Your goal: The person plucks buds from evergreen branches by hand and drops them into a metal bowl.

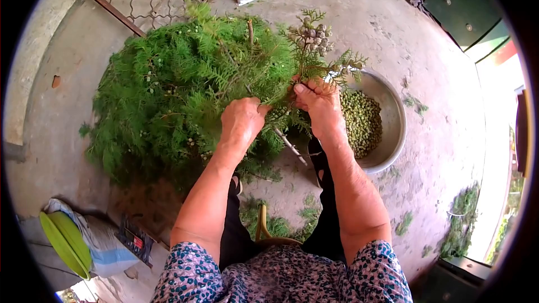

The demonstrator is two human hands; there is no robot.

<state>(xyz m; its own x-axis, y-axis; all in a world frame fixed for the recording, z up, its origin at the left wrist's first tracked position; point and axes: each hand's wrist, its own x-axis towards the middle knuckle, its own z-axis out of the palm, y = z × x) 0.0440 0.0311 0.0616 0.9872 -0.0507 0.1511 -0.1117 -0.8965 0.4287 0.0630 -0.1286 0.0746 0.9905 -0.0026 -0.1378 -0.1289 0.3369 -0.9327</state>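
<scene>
Grip closed, the right hand (320,104) pinches a cone-bearing sprig (304,59) just above the frame's centre, its long axis running toward the top, and is nearer the metal bowl (395,118) at right than the left hand (243,120), which pinches green foliage (273,99).

A wavy wire grid (104,1) lies on the floor (443,129). A bright green round thing (64,244) sits by a bag (106,249).
</scene>
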